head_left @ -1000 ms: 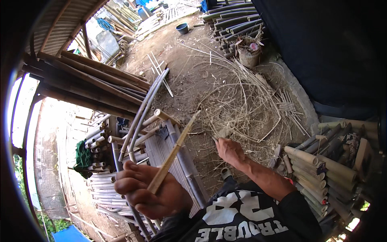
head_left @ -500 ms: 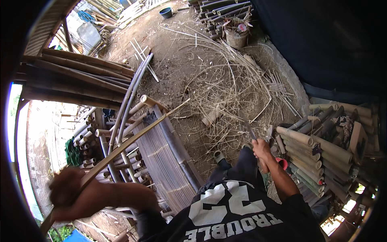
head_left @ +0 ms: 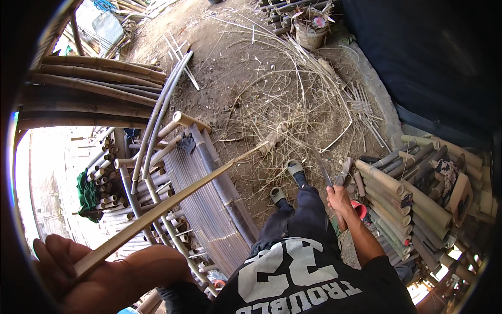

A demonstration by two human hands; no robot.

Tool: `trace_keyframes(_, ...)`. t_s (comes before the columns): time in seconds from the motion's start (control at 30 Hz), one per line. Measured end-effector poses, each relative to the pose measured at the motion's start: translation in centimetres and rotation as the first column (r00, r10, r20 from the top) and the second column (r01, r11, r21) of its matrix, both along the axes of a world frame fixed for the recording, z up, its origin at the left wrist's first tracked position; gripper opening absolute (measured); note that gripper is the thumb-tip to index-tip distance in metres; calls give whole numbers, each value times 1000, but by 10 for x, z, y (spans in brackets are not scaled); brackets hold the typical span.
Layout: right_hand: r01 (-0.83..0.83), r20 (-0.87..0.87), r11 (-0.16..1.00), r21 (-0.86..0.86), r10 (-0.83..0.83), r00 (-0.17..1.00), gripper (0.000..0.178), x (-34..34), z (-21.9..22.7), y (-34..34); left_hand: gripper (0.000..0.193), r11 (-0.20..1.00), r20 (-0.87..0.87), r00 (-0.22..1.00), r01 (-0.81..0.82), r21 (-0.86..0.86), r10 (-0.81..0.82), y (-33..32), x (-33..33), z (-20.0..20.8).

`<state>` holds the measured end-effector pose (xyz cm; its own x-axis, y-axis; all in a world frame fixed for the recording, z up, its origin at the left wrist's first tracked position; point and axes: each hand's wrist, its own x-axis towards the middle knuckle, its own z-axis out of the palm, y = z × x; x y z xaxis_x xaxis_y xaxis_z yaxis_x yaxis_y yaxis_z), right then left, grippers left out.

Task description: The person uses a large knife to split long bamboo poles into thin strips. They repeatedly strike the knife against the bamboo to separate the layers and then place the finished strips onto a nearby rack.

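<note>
Dirt yard strewn with bamboo shavings point(head_left: 293, 99) — left hand point(head_left: 63, 267) grips a bamboo strip point(head_left: 172, 201), right hand point(head_left: 339, 200) a knife point(head_left: 323, 170).

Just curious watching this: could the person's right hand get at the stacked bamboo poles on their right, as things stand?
Probably not freely. The bamboo poles lie close beside the right hand with nothing between, but that hand is closed on a long knife, so it has no free fingers.

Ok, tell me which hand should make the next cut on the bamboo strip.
Right, probably. The right hand grips the long knife, blade pointing forward near the strip's far end. The left hand is occupied holding the near end of the bamboo strip.
</note>
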<state>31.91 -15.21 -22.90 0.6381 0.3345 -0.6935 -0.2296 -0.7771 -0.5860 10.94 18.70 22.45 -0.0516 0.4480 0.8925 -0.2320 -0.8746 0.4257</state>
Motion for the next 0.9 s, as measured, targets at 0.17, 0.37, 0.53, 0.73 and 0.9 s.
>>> trace_keyframes(0.17,-364,266,922,134,320,909,29,14,35,69,46,992,142,990,-1,-127,19,-8,78,-81)
trace_keyframes(0.37,-695,523,623,358,483,702,19,21,132,165,54,953,-147,982,69,-294,-117,-2,131,-235)
trace_keyframes(0.53,-703,499,647,294,523,691,17,31,101,196,59,955,-52,992,99,-280,-118,-7,158,-244)
trace_keyframes(0.73,-716,562,558,419,459,688,12,52,108,215,59,955,4,995,101,-280,-104,0,179,-245)
trace_keyframes(0.9,-682,517,645,345,476,712,12,54,79,226,60,950,37,989,148,-275,-143,2,192,-245)
